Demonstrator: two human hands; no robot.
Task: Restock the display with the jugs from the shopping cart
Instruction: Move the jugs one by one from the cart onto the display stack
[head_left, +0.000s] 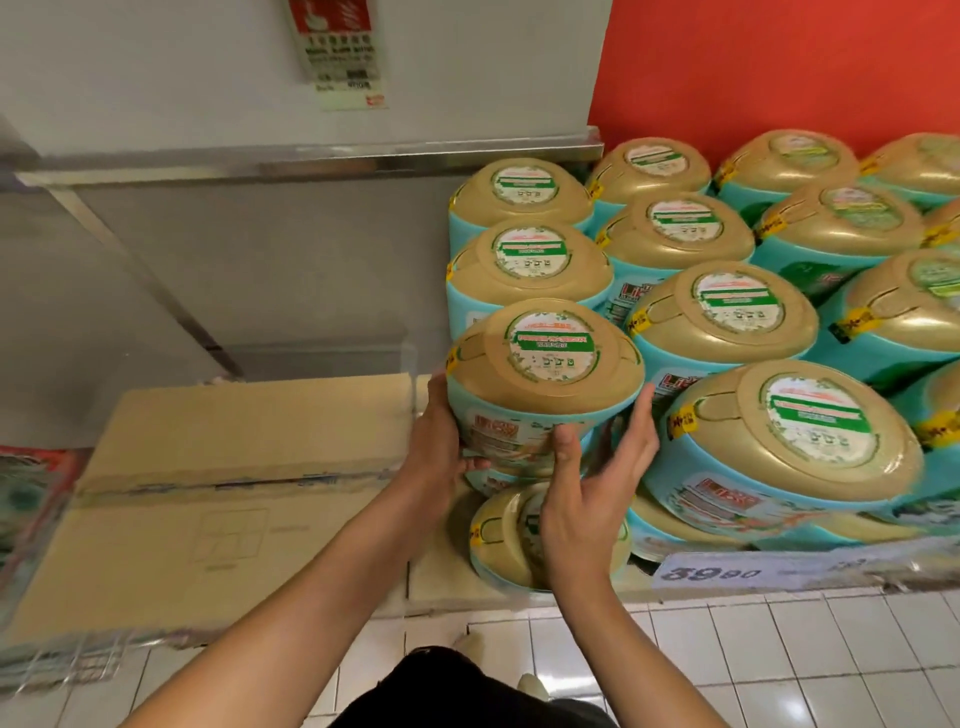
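A turquoise jug with a gold lid (545, 364) sits at the front left corner of the stacked display (727, 312). My left hand (441, 436) grips its left side. My right hand (597, 483) is under its front, thumb on the label and fingers spread toward its right side. The jug rests on top of another jug (511, 540) in the lower layer, partly hidden behind my right hand. Several identical jugs fill the display in rows behind and to the right.
A flat cardboard box (223, 493) lies to the left of the display. A price sign (727, 571) reading 39 runs along the display's front edge. A grey wall and a metal ledge (311, 161) stand behind. White floor tiles (779, 654) lie below.
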